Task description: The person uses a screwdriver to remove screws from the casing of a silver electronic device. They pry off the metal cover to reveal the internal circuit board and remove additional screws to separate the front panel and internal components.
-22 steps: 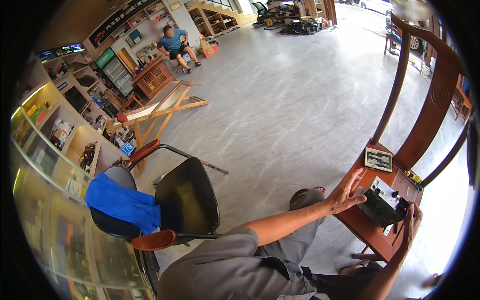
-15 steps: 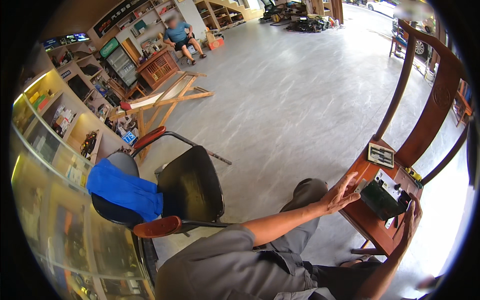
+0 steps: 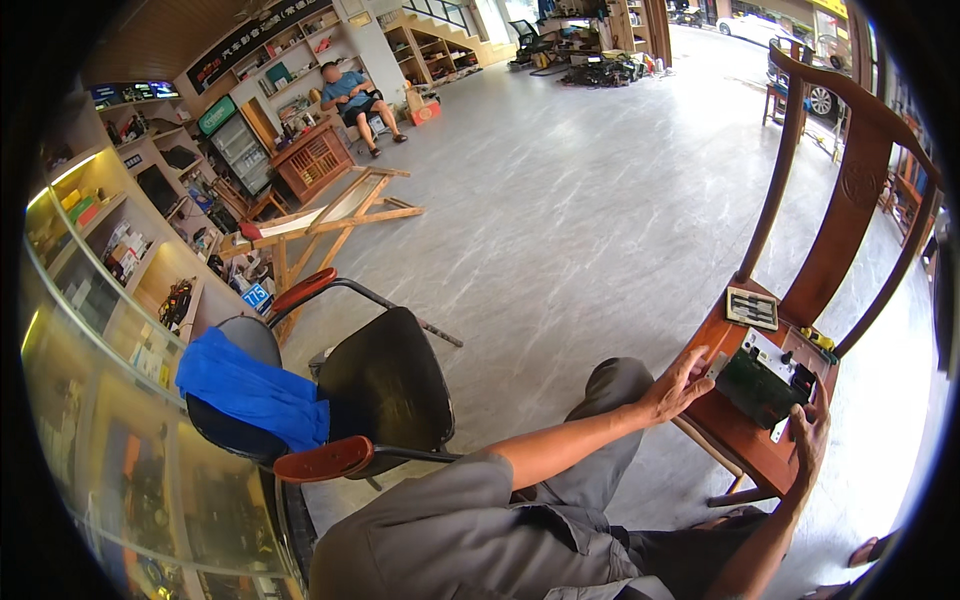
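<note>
A boxy electronic unit (image 3: 752, 388) with a dark green side and a silver face with black knobs sits on the wooden chair's seat (image 3: 668, 412). At its left end, my left hand (image 3: 678, 388) has thumb and fingers closed in on a small metal plate at the edge. My right hand (image 3: 812, 432) wraps the opposite end, thumb on the near side and fingers on the far side. Just beyond the unit lies a flat case of small screwdrivers (image 3: 752, 309). A yellow-and-black tool (image 3: 818, 339) rests by the chair's back.
To my left stands a black armchair (image 3: 385, 375) with a blue cloth (image 3: 250, 388) over its back. Glass display cases (image 3: 150, 440) line the left side. A folding wooden frame (image 3: 335, 215) is farther off, and a person (image 3: 352, 100) sits at the back.
My left hand, spread beside the unit before, has closed in on its left end. My right hand has drawn its fingers around the other end. The view has shifted slightly.
</note>
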{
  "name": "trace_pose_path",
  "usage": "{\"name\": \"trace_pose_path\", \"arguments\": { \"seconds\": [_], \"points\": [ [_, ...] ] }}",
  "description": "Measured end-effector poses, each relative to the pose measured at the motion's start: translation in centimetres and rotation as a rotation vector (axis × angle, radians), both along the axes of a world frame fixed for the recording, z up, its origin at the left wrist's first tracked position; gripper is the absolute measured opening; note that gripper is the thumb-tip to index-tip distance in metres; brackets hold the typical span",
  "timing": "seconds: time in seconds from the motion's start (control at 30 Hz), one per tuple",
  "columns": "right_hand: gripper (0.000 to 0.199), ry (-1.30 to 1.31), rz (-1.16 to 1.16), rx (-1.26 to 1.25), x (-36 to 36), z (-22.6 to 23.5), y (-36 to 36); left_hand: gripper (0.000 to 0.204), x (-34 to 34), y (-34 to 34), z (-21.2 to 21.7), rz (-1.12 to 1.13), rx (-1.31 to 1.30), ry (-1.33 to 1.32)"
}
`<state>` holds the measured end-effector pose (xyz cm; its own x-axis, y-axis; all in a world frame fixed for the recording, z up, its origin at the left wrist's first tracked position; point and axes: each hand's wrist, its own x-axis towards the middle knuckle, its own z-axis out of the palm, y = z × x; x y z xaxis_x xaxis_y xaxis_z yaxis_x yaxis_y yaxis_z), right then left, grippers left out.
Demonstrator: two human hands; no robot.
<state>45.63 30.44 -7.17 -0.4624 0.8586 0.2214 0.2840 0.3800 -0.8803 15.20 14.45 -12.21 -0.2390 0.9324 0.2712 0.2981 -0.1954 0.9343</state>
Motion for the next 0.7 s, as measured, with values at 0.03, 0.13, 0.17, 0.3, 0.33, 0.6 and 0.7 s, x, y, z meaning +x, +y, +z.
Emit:
{"name": "trace_pose_path", "arguments": {
  "seconds": [0.03,0.13,0.17,0.3,0.33,0.6,0.7],
  "points": [
    [0.1,-0.003,-0.019,0.0,0.0,0.0,-0.1,0.084,0.0,0.5,0.3,0.0,0.004,0.002],
    [0.097,-0.009,-0.049,-0.002,-0.1,0.1,-0.3,0.086,0.5,1.0,0.9,0.031,0.037,-0.05],
    [0.096,-0.008,-0.041,-0.005,-0.2,0.3,-0.3,0.088,0.0,1.4,0.5,0.0,-0.017,-0.067],
    [0.084,0.039,-0.037,-0.035,0.3,-0.3,0.1,0.1,0.1,3.0,1.0,0.057,0.026,-0.047],
    [0.082,0.075,-0.022,-0.055,0.0,0.1,0.1,0.103,-0.2,3.3,1.5,0.062,0.031,-0.031],
    [0.07,-0.055,-0.095,-0.013,0.2,0.7,-0.1,0.118,0.6,8.2,3.9,-0.037,0.173,-0.063],
    [0.067,0.027,-0.058,-0.067,-0.8,1.0,-0.5,0.116,0.7,9.9,3.0,-0.135,0.2,-0.313]
  ]
}}
